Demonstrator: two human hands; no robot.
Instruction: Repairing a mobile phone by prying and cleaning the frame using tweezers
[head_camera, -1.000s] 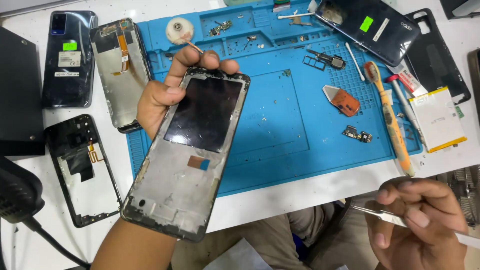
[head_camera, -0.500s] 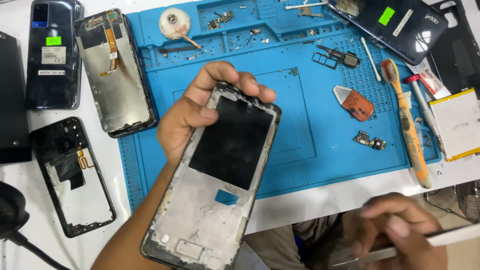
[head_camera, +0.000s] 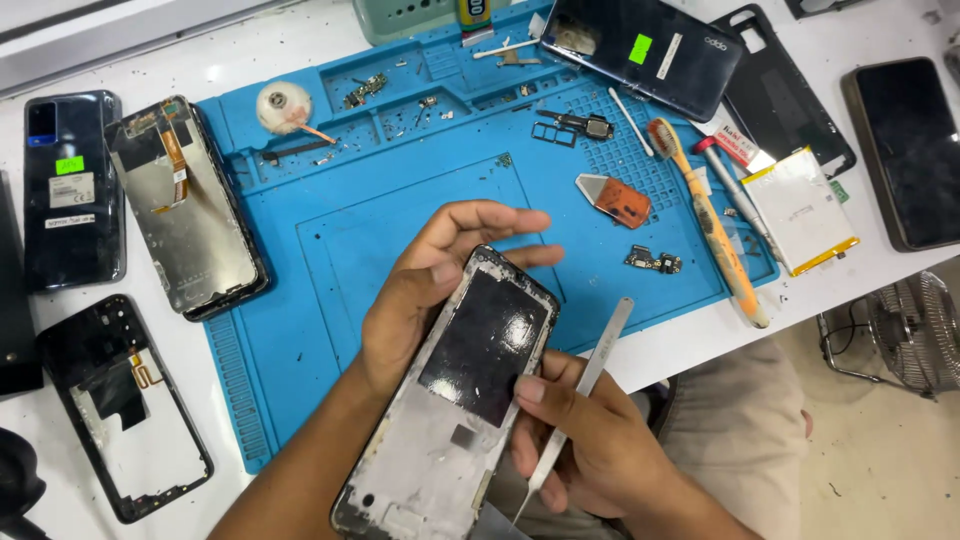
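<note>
Metal tweezers (head_camera: 578, 400) gripped in right hand (head_camera: 590, 445) fingers; left hand (head_camera: 420, 290) fingers cradle phone frame (head_camera: 455, 395), above blue mat (head_camera: 330, 250) near counter (head_camera: 680, 345) edge.

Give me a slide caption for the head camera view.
Left hand holds a phone frame over the blue mat; right hand grips tweezers.

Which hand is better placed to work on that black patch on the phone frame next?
Probably the right hand: it holds the metal tweezers and its thumb rests at the black patch. The left hand is occupied cradling the phone frame from behind.
</note>
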